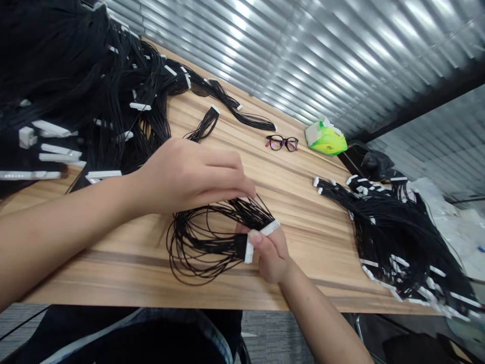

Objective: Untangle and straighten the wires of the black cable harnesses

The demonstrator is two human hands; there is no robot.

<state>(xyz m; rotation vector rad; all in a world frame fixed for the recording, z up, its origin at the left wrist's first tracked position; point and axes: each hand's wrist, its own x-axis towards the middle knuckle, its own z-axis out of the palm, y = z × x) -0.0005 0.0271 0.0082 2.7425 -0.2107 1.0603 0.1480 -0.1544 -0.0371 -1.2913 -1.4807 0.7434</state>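
Black wire harness (204, 247) looped on the desk (303, 283), near middle, two white connectors (249, 251) at its right end. Right grip (269, 255) pressed together, thumb and fingers pinching those connectors. Left grip (193, 177) over the wires, fingers close together, fingertips (252, 189) right at the strands; can't tell if pinching any. Left and far left: big heap of black wires (113, 101) with white connectors. Right: second heap (401, 237), same type. Far side: short wire bunch (204, 126), glasses (282, 143), green tissue pack (326, 139)
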